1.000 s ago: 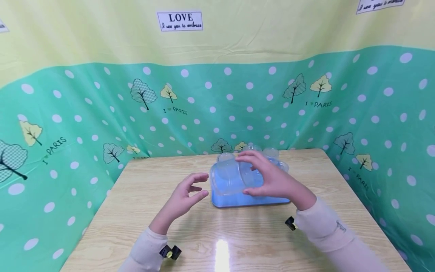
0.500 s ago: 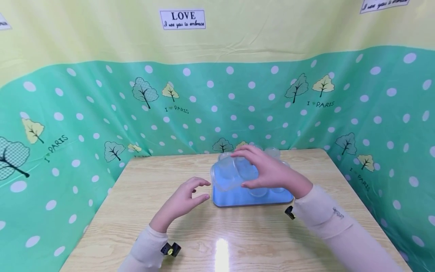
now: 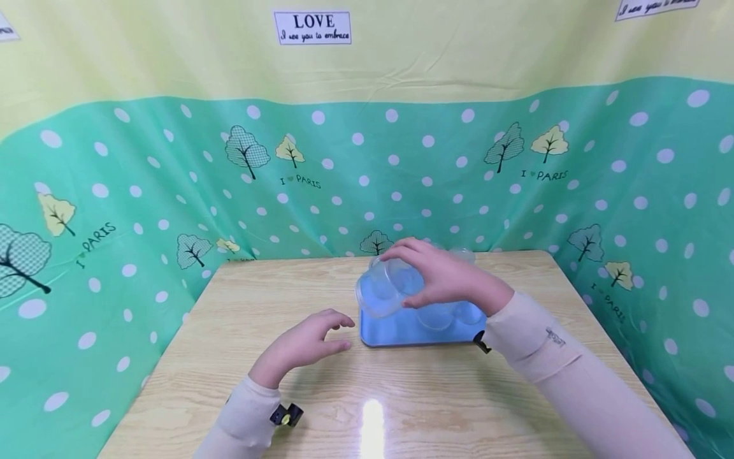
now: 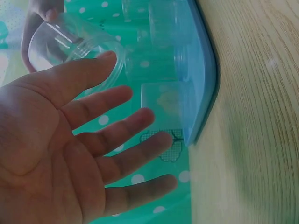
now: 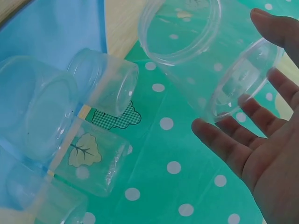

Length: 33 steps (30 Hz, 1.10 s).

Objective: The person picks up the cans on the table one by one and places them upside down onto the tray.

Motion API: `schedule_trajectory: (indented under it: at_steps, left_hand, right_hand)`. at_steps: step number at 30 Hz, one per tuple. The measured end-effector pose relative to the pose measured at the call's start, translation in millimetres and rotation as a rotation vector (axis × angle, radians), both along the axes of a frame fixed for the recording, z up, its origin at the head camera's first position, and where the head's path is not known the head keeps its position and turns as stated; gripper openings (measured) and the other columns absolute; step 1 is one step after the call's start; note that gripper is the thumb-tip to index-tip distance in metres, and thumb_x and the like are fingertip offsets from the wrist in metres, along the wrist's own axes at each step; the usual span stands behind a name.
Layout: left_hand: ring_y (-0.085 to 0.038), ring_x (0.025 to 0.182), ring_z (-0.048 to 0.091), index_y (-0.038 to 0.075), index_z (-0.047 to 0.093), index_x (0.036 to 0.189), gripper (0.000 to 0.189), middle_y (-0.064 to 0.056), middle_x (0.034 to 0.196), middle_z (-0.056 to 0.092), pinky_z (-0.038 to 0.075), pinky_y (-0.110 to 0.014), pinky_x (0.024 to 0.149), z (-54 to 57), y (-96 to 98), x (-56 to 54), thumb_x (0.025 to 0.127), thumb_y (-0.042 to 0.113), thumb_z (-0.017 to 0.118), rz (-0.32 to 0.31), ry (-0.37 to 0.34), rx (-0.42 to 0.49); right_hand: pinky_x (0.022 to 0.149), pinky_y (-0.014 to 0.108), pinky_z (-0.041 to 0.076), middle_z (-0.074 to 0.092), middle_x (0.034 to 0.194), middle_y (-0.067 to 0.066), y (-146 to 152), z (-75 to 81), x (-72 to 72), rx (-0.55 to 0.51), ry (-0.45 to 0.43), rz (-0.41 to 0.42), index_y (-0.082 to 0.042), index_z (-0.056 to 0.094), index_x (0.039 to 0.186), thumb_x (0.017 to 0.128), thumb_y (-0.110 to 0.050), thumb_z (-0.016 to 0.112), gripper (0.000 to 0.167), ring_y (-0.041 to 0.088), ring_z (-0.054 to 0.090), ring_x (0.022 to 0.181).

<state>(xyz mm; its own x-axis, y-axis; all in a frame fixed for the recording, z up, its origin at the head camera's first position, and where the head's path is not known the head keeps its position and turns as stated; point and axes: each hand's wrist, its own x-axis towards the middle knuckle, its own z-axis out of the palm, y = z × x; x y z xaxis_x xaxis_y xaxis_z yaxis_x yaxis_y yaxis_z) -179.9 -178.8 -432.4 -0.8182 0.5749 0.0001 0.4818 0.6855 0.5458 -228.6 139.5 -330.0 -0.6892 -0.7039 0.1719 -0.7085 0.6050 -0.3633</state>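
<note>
A clear plastic jar (image 3: 381, 290) is held tilted above the left part of a blue tray (image 3: 390, 334). My right hand (image 3: 441, 274) grips it round the base end, with its thumb and fingers spread about the rim in the right wrist view. The jar's open mouth points left, towards my left hand (image 3: 306, 344). That hand hovers left of the tray with fingers apart, holding nothing. In the left wrist view its thumb overlaps the mouth of the jar (image 4: 56, 42); whether they touch I cannot tell. Several more clear jars (image 5: 37, 107) stand mouth down on the tray.
The tray lies on a light wood table (image 3: 275, 287) towards its back edge. A green and yellow patterned curtain (image 3: 321, 159) encloses the back and both sides. Each sleeve carries a small black device (image 3: 287, 415) at the wrist.
My right hand has drawn back and slightly left with the jar, away from the front. The left hand has sunk a little, so a wider gap lies between it and the jar.
</note>
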Motion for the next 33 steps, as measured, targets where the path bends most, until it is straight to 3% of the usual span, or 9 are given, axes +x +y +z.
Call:
schedule_trajectory:
  at_steps: [15,20,33]
  left_hand:
    - [-0.029,0.118,0.061,0.011,0.065,0.132,0.040,-0.005,0.130,0.066,0.052,-0.048,0.101,3.1,0.4,1.3,0.099,0.033,0.069,-0.009,-0.044,-0.006]
    - [-0.031,0.118,0.062,0.011,0.065,0.132,0.039,-0.010,0.131,0.066,0.052,-0.049,0.101,3.8,1.2,2.2,0.099,0.031,0.069,-0.006,-0.066,-0.014]
    - [-0.030,0.117,0.063,0.011,0.065,0.132,0.038,-0.006,0.130,0.066,0.052,-0.049,0.101,0.0,2.3,0.9,0.099,0.029,0.069,0.001,-0.074,-0.029]
  right_hand:
    - [0.103,0.044,0.051,0.048,0.147,-0.007,-14.8,5.7,-13.1,0.127,-0.035,0.003,-0.032,0.051,0.147,0.074,-0.033,0.090,0.083,0.019,0.048,0.130]
    - [0.101,0.044,0.052,0.048,0.148,-0.007,-20.9,6.6,-16.4,0.193,-0.075,-0.008,-0.036,0.050,0.148,0.075,-0.033,0.089,0.082,0.019,0.048,0.132]
    - [0.098,0.044,0.055,0.045,0.153,-0.007,-35.9,4.3,-26.7,0.327,-0.173,-0.067,-0.042,0.050,0.145,0.076,-0.035,0.090,0.080,0.019,0.049,0.132]
